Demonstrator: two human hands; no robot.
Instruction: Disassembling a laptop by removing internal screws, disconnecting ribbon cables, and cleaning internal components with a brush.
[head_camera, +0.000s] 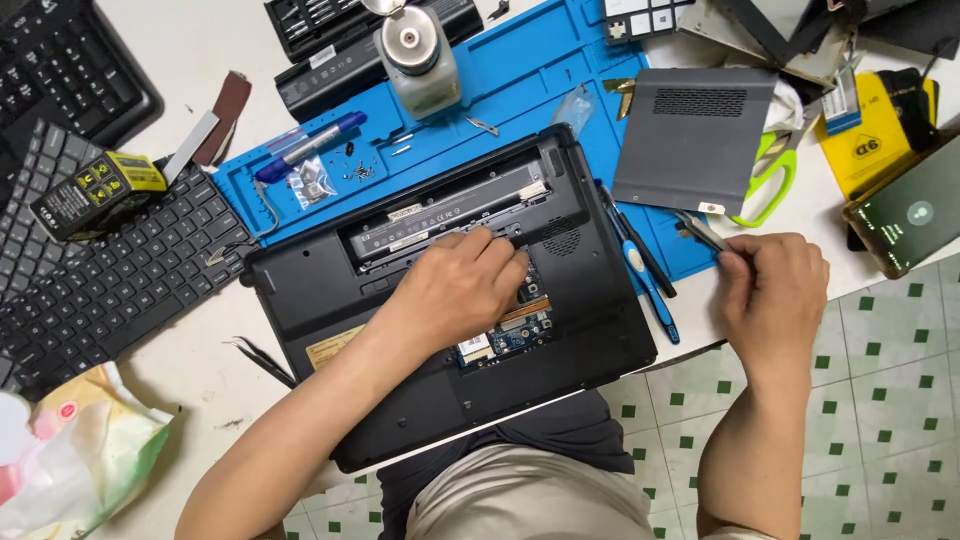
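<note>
Lying upside down beneath the left fingers, the black plastic laptop (420, 330) with its underside uncovered spans the blue rubber work mat (520, 80) and the white table edge (190, 370), its empty battery bay just beyond the fingertips and a green circuit board (505, 340) showing directly under the palm. The left hand (455, 285) rests on that open compartment, fingers bent and close together, tips pressing at the compartment's far rim; whether they pinch anything I cannot tell. Away to the right of those fingers, just beyond the right fingertips, sits the flat grey plastic cover panel (690, 135) with a vent grille. Left of the left hand, well apart, lies a loose black laptop keyboard (110, 270). Green-handled scissors (770, 175) lie just past the right hand's knuckles. The right hand (775, 295) sits at the table edge, fingers curled narrow and pinched on slim metal tweezers (700, 232) whose tips point toward the grey panel. Between the two hands lies a blue-handled screwdriver (645, 275) on the mat, near the laptop's side.
</note>
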